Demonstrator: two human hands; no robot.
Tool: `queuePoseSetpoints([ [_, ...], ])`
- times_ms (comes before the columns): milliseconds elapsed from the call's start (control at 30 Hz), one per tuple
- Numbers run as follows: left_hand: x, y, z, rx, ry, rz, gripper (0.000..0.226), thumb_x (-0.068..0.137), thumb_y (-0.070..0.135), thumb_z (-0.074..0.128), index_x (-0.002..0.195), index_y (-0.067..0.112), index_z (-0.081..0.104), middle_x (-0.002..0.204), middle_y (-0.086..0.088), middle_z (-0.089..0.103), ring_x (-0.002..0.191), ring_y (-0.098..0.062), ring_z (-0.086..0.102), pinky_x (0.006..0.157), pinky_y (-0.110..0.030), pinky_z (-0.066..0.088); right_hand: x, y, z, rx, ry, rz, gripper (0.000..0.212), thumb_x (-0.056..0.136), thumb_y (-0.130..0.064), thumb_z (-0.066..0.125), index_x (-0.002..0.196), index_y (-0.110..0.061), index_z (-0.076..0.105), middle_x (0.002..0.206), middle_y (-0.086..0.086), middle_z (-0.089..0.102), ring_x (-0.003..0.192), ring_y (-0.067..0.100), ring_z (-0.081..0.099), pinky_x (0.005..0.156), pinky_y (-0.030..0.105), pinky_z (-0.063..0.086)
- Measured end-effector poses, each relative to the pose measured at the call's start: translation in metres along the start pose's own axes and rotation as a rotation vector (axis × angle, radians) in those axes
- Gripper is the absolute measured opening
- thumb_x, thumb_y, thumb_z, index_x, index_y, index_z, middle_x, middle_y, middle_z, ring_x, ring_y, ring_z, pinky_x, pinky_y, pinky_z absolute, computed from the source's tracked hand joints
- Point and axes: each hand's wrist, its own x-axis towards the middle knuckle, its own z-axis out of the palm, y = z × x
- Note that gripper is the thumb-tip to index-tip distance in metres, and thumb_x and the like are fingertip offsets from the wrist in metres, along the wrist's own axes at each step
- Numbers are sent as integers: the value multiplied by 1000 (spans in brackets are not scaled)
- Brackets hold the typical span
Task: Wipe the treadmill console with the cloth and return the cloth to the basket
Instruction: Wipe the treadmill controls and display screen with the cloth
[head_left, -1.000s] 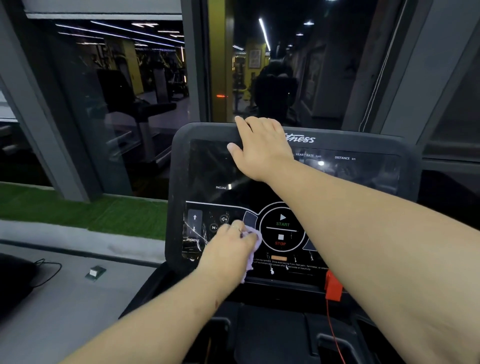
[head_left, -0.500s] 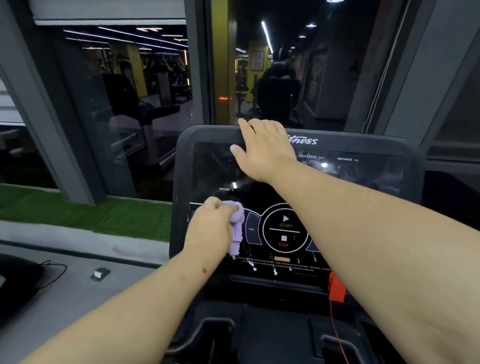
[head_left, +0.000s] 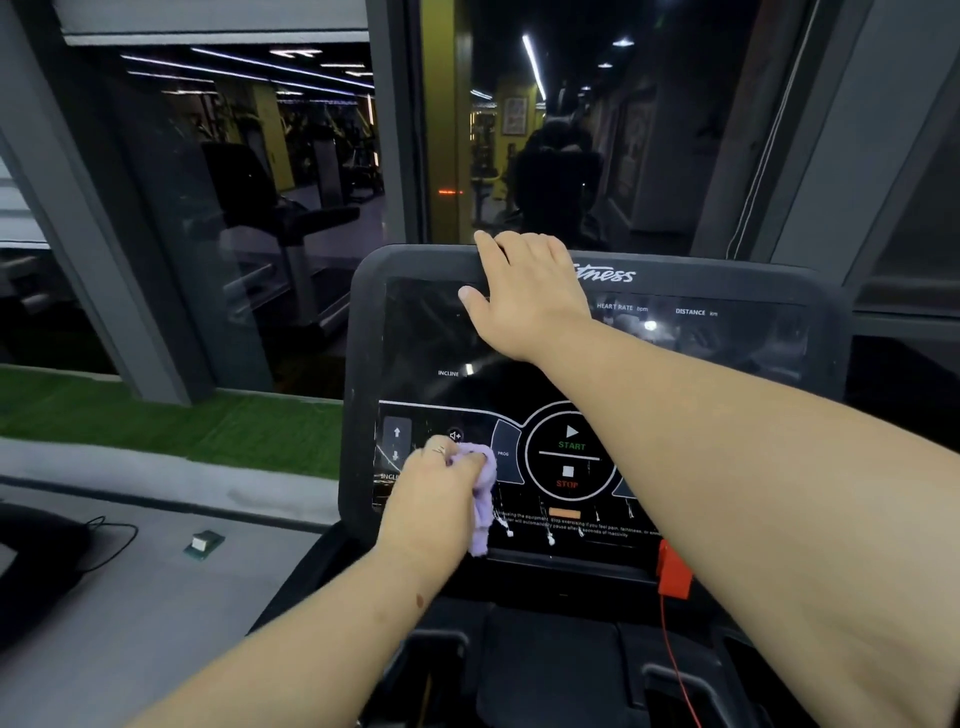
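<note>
1. Our left hand (head_left: 434, 499) holds the purple cloth (head_left: 480, 488). Our fingers curl around it in a tight grip.
2. The cloth is bunched up at our fingertips and sticks out on the right side of the hand.
3. We press the cloth on the lower left part of the treadmill console (head_left: 727, 364), just beside the PROG button (head_left: 503, 453) and close to the up arrow button (head_left: 397, 432).
4. The cloth is longer than it is wide. Its long side runs up and down, and a loose end hangs down toward the bottom edge of the screen.
5. Our right hand (head_left: 524, 296) rests on the top edge of the console. Its fingers are straight and lie over the rim, so this grip is wide and holds nothing.
6. Our right arm crosses in front of the right side of the console and hides part of it.
7. The round START and STOP dial (head_left: 569, 457) sits just right of the cloth.
8. A red safety clip (head_left: 674, 571) hangs under the screen with a thin red cord (head_left: 675, 670) going down.
9. On the grey floor (head_left: 156, 623) to the left lies a small green and white box (head_left: 203, 543), and near it a black cable (head_left: 111, 540).
10. A strip of green grass mat (head_left: 156, 426) runs below the window (head_left: 260, 208).
</note>
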Motion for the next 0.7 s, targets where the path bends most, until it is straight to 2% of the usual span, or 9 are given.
queuePoseSetpoints([
  [67,4,1,-6,53,12,9,20,94,26,46,93,13,61,69,-2,71,56,-19,63,54,-26,46,0,0,0,2,-5,1,69,97,-58,31,152,-17,34,140,3,51,129,28,45,117,47,26],
  [167,34,1,-27,114,289,-8,13,95,25,53,89,15,60,58,8,66,49,-5,57,51,-22,41,0,1,-1,5,-4,-1,69,97,-58,32,152,-16,34,139,3,51,128,28,45,117,46,26],
  [233,37,-6,-25,229,358,71,22,94,32,47,95,15,61,72,6,65,66,-13,58,58,-27,41,0,1,-1,4,-13,6,69,97,-58,32,152,-16,34,139,3,51,128,28,45,117,46,26],
  [300,22,-23,-3,421,168,215,46,88,38,29,110,18,64,102,-3,61,85,-22,51,71,-28,39,0,0,-1,7,-12,8,69,98,-58,32,152,-16,34,139,3,51,129,28,45,117,47,26],
  [367,5,-33,9,564,7,308,66,81,40,15,117,19,66,117,-10,59,96,-29,55,76,-30,39,0,0,-2,10,-10,5,69,98,-58,31,152,-17,34,140,3,51,129,28,45,117,47,25],
  [400,7,-35,4,568,-1,347,68,80,39,15,118,20,67,120,-10,59,98,-31,56,75,-29,39,1,0,-2,12,-11,5,69,98,-58,31,152,-17,34,140,3,51,129,28,45,117,47,25],
  [567,53,-19,-40,448,287,179,56,79,27,34,122,19,70,119,-7,62,94,-28,55,77,-28,36,1,-1,-3,17,-21,13,69,98,-58,31,152,-17,34,141,4,50,130,29,44,117,47,26],
  [633,37,-20,-19,433,249,156,53,83,34,31,117,18,68,111,-3,61,83,-15,48,72,-20,38,1,-1,-2,20,-16,24,69,97,-58,31,152,-17,35,141,4,51,130,29,44,117,47,26],
  [700,9,-26,15,440,75,237,57,84,41,24,114,16,66,109,-5,62,82,-19,53,72,-18,43,1,-1,-2,14,-7,21,68,97,-59,31,152,-17,35,141,3,51,129,28,45,117,47,26],
])
